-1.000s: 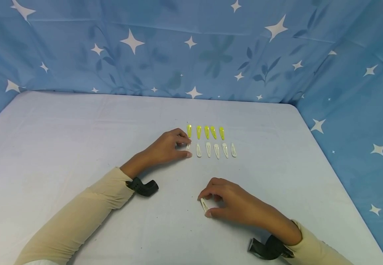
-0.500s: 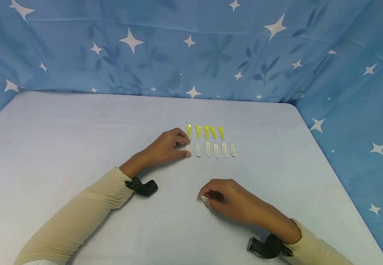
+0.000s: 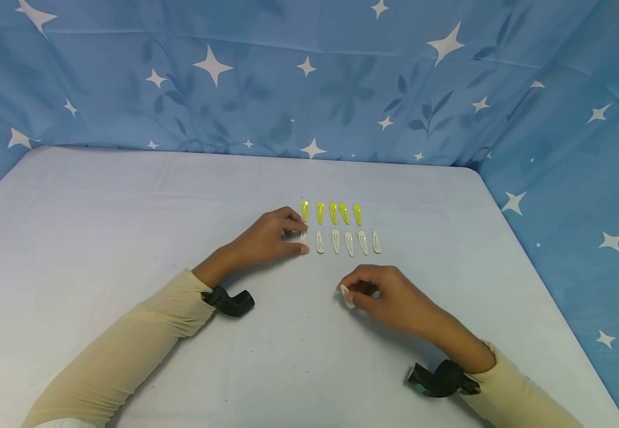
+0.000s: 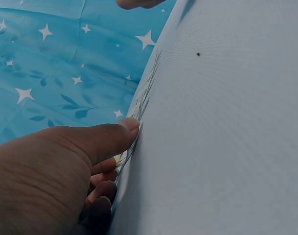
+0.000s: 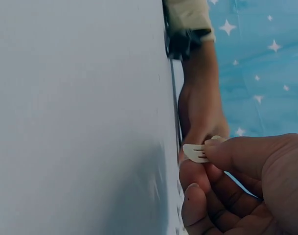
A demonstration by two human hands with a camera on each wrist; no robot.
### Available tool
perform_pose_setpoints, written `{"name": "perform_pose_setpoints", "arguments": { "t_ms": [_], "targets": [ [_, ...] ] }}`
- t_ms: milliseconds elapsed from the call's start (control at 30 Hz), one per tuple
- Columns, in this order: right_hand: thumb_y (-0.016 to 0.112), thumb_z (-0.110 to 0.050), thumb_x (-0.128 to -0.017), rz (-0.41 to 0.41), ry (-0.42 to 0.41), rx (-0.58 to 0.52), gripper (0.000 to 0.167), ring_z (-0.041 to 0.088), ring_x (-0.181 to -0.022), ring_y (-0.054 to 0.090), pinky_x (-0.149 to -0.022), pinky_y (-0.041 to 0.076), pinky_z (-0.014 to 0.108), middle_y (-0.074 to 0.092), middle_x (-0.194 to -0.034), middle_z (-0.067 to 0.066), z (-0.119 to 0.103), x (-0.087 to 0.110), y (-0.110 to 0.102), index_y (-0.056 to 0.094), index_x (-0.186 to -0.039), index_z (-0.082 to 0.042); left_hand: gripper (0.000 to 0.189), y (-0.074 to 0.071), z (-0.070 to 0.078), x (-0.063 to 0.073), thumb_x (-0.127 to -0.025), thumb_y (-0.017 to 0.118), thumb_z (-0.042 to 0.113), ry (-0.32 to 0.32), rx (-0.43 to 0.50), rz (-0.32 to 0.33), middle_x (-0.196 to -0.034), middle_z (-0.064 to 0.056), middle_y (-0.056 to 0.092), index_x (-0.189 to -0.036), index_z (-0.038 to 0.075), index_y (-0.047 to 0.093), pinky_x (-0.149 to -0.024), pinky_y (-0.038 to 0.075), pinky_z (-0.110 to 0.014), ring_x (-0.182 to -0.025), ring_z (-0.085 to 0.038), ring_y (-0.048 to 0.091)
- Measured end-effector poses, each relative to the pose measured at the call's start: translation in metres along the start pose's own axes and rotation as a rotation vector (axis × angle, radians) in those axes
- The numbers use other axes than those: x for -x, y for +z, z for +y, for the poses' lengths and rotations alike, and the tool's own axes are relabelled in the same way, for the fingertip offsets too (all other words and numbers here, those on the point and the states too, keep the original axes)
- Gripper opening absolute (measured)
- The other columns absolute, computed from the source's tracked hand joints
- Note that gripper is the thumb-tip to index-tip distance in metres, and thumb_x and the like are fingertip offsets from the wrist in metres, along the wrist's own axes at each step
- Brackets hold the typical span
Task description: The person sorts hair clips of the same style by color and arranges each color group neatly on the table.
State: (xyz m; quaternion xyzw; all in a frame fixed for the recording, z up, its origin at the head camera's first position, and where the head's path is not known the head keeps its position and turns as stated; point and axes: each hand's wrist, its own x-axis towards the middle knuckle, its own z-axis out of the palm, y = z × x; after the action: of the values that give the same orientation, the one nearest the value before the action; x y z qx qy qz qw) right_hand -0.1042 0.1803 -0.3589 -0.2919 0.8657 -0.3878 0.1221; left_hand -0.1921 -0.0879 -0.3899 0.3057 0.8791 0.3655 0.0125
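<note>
My left hand (image 3: 272, 238) rests at the left end of a row of white snap hair clips (image 3: 335, 241), its thumb and fingertips pinching the ends of the leftmost white hair clip (image 3: 302, 237). In the left wrist view, the thumb (image 4: 112, 137) covers part of the row, seen edge-on. Nearer the body, my right hand (image 3: 392, 297) pinches another white hair clip (image 3: 347, 296) between thumb and fingers. The right wrist view shows this clip (image 5: 193, 152) with one rounded end sticking out past the thumb; its other end is hidden.
Several yellow hair clips (image 3: 333, 213) lie in a row just behind the white ones. All rest on a table with a white cloth (image 3: 181, 196). A blue star-patterned curtain (image 3: 266, 89) hangs behind and to the right. Each wrist wears a black camera mount (image 3: 440, 380).
My right hand has turned its white clip in the fingertips, then moved forward and slightly right, closer to the rows. The left hand has stayed in place.
</note>
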Motion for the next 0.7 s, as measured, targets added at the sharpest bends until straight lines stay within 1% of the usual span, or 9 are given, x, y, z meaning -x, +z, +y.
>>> {"name": "perform_pose_setpoints", "arguments": {
  "t_ms": [200, 433, 600, 700],
  "targets": [
    [0.071, 0.002, -0.086, 0.081, 0.035, 0.027, 0.017, 0.015, -0.079, 0.058, -0.072, 0.052, 0.028, 0.065, -0.087, -0.002, 0.01, -0.003, -0.013, 0.074, -0.099, -0.009, 0.04, 0.0, 0.0, 0.0, -0.083, 0.079, 0.022, 0.005, 0.0, -0.001, -0.114, -0.006, 0.057, -0.116, 0.002, 0.071, -0.082, 0.047, -0.032, -0.094, -0.016, 0.055],
    [0.07, 0.002, -0.087, 0.171, 0.063, 0.059, 0.015, 0.018, -0.077, 0.059, -0.066, 0.051, 0.026, 0.068, -0.092, 0.001, 0.021, -0.008, -0.028, 0.073, -0.101, -0.003, 0.039, -0.001, -0.001, 0.001, -0.084, 0.079, 0.021, 0.006, 0.004, 0.002, -0.114, -0.007, 0.057, -0.117, 0.001, 0.07, -0.081, 0.046, -0.032, -0.094, -0.016, 0.055],
    [0.068, 0.002, -0.088, 0.21, 0.091, 0.042, 0.015, 0.02, -0.077, 0.059, -0.062, 0.05, 0.025, 0.069, -0.098, 0.006, 0.03, -0.01, -0.036, 0.072, -0.103, 0.0, 0.039, 0.0, -0.002, 0.0, -0.084, 0.078, 0.021, 0.01, 0.007, -0.002, -0.114, -0.007, 0.057, -0.116, 0.001, 0.07, -0.081, 0.046, -0.032, -0.094, -0.016, 0.055],
    [0.067, 0.002, -0.089, 0.234, 0.101, 0.033, 0.019, 0.021, -0.077, 0.061, -0.061, 0.05, 0.025, 0.07, -0.102, 0.01, 0.032, -0.012, -0.041, 0.071, -0.107, 0.002, 0.039, 0.0, -0.002, 0.0, -0.084, 0.078, 0.021, 0.014, 0.007, -0.001, -0.114, -0.007, 0.057, -0.116, 0.001, 0.071, -0.081, 0.046, -0.031, -0.094, -0.016, 0.055]
  ]
}}
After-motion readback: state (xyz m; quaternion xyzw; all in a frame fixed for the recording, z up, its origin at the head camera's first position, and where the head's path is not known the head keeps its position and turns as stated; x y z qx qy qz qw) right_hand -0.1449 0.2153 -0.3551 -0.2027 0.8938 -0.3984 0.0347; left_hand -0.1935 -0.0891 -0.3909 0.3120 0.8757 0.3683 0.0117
